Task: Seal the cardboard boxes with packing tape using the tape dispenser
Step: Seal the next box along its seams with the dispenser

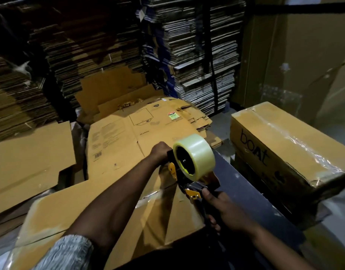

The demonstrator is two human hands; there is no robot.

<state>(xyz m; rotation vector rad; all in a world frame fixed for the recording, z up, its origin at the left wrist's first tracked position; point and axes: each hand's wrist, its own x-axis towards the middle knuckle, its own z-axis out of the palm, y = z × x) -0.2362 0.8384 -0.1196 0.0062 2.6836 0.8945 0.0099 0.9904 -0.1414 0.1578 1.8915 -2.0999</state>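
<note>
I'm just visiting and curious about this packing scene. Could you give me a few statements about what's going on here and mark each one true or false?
1. The right hand grips the handle of the tape dispenser. True.
2. The tape roll on the dispenser is brown. False: it is clear, pale yellowish tape.
3. The left hand is at the far end of the dispenser, beside the roll. True.
4. The "boAt" box on the right has no tape on it. False: shiny clear tape runs along its top.
5. Flattened cardboard stacks stand in the background. True.
</note>
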